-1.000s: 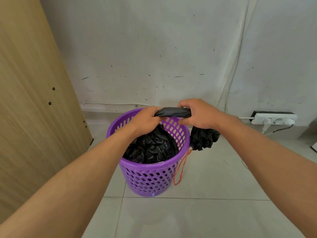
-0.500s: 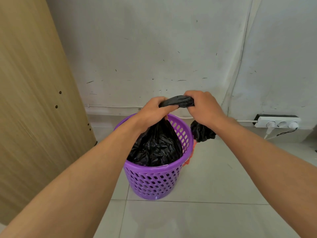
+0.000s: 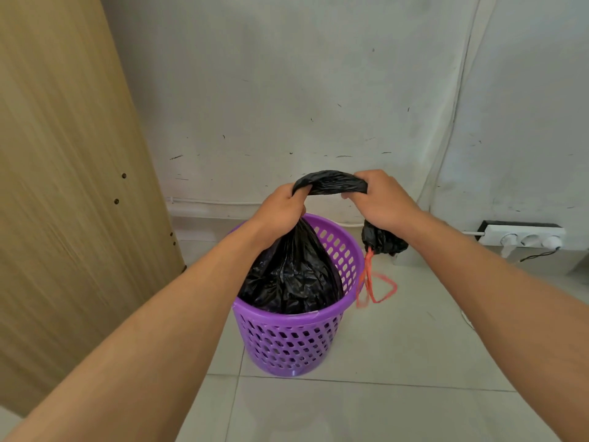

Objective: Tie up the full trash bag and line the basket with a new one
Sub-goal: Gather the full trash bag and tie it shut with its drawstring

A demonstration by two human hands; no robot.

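A purple perforated basket (image 3: pixel 296 342) stands on the tiled floor with a full black trash bag (image 3: pixel 290 275) inside it. My left hand (image 3: pixel 280 208) grips the bag's gathered neck just above the basket. My right hand (image 3: pixel 382 202) grips the neck further along, so a twisted stretch of black plastic arches between my fists. The bag's loose end hangs below my right hand, and an orange drawstring (image 3: pixel 371 282) dangles from it beside the basket.
A wooden panel (image 3: pixel 63 186) stands close on the left. A scuffed white wall (image 3: pixel 287 90) is right behind the basket. A white power strip (image 3: pixel 522 237) lies on the floor at the right, by the wall.
Both hands have risen with the bag's neck, pulling the bag taller out of the basket. The twisted stretch between my fists now arches upward, and the orange drawstring hangs clear on the right.
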